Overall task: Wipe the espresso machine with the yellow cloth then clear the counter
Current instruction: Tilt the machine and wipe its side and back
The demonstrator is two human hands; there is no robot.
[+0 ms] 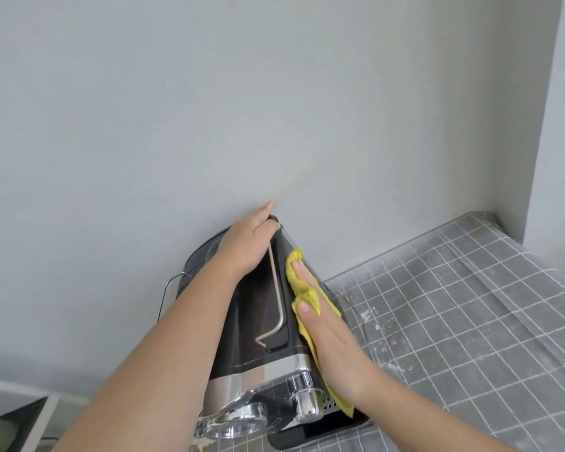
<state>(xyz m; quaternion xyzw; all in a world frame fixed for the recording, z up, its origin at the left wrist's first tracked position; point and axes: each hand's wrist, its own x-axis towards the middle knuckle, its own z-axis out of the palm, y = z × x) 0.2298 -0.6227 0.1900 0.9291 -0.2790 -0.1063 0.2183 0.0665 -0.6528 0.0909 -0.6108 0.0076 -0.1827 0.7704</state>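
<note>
So I'm mid-wipe on the espresso machine (pixel 261 324), which sits against the wall (pixel 209 109) at about 6 o'clock in my view, at the left end of the counter (pixel 470 321). My right hand (pixel 330 340) is spread flat with the fingers together, pressing the yellow cloth (pixel 302 288) against the machine's right side panel; the cloth runs from near the back top corner at 12 o'clock down toward the front by the chrome knob (pixel 302 383). My left hand (pixel 245 243) is laid open over the back of the top, fingers reaching toward the wall at 12 o'clock, not gripping anything, just bracing the machine so it doesn't slide. Progress-wise I'd say I'm somewhere in the first half: the right side is getting done now, but I can't tell from here whether the top, the front with the portafilter (pixel 232 422), or the left side are clean yet. The top tray with the bent metal rod (pixel 276 301) looks dark and a bit smudgy, so probably still to do. Clearing the counter hasn't started as far as I can judge. The grid-patterned surface off at 3 o'clock has whitish specks and smears just beside the machine, though no loose items show on it from this angle.
</note>
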